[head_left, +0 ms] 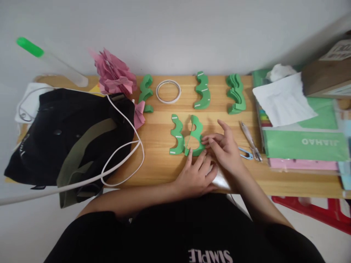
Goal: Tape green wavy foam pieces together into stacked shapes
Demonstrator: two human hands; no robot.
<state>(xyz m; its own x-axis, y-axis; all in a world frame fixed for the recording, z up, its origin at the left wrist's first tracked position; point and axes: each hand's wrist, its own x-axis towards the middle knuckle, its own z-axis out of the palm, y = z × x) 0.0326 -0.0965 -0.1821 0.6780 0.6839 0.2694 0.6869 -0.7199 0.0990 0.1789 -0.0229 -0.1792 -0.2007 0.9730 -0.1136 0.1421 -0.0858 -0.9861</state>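
A green wavy paper cutout (198,141), partly opened at a fold, lies in front of me. My left hand (196,175) rests at its lower end, fingers spread and fingertips touching the paper. At the cutout's right edge, the thumb and fingers of my right hand (223,148) are pinched together, with the index finger sticking out. Just left is another green wavy cutout (178,137) with short white tape strips. Behind it, a similar taped cutout (203,93) lies on the wooden table (153,146). My left hand partly covers a shiny white item (221,179) that I cannot make out.
Along the back stand a pink paper flower (113,75), a green cutout (146,89), a tape roll (168,81) and a stack of green cutouts (236,93). A black bag (82,135) with a white cable fills the left. Rightward lie a pen (250,138), blue clip (246,154) and paper packs (304,142).
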